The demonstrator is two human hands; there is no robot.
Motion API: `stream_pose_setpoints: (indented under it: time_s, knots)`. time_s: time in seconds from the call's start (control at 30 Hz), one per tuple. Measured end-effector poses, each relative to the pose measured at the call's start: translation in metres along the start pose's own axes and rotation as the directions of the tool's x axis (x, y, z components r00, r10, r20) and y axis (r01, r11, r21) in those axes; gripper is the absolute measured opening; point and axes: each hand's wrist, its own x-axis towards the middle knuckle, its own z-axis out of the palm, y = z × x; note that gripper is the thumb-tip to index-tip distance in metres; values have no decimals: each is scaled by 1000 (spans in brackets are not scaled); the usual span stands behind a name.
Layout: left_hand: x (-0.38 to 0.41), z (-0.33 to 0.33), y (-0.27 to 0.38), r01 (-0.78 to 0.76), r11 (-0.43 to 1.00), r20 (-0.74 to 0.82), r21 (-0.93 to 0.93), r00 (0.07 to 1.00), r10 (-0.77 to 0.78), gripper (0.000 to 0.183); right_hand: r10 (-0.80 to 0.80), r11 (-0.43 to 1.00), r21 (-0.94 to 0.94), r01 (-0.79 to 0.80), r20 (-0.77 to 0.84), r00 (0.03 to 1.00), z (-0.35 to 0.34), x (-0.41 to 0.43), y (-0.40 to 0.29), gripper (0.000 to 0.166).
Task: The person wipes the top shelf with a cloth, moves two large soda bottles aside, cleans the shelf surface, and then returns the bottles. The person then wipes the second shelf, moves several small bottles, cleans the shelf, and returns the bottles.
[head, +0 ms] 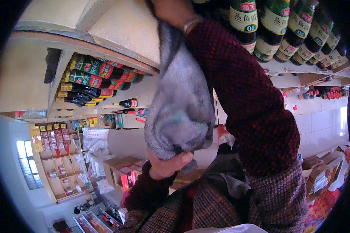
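A grey, fluffy cloth (182, 107) hangs bunched between my two hands. My left hand (169, 164) grips its lower end, the thumb lying across the front. At the top edge of the view my right hand (175, 13) is raised over the cloth's upper end, close to the wooden shelf (128, 32); its fingers are partly cut off and dark, so its hold cannot be made out. A bracelet circles that wrist. Right of the raised arm stand green-capped sauce bottles (243, 20) in a row.
More sauce bottles (84, 78) fill a shelf compartment at the left. Below stand an open cardboard box (113, 171), white plastic bags (96, 139) and a wooden rack with packets (54, 137). Cartons (318, 174) lie at the lower right, beside the tiled floor (320, 131).
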Motion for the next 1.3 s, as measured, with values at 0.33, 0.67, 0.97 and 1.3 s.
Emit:
stream_pose_setpoints:
  time_s: [0.33,0.67,0.97,1.3]
  knots:
    - [2,-11,-22,-71,993,76,-95,994,78,75,240,949,-270,-162,289,927,18,-104,-17,29]
    - [2,-13,-15,8,994,72,-105,997,-1,72,420,885,-463,-54,741,523,-15,-110,-36,15]
    - [-2,-16,-15,-61,997,9,-54,998,62,78,366,924,-198,-328,199,909,-23,-31,-41,13]
    - [0,-9,-13,16,995,-8,-96,1000,-17,73,208,934,-338,-115,252,945,26,-91,-14,25]
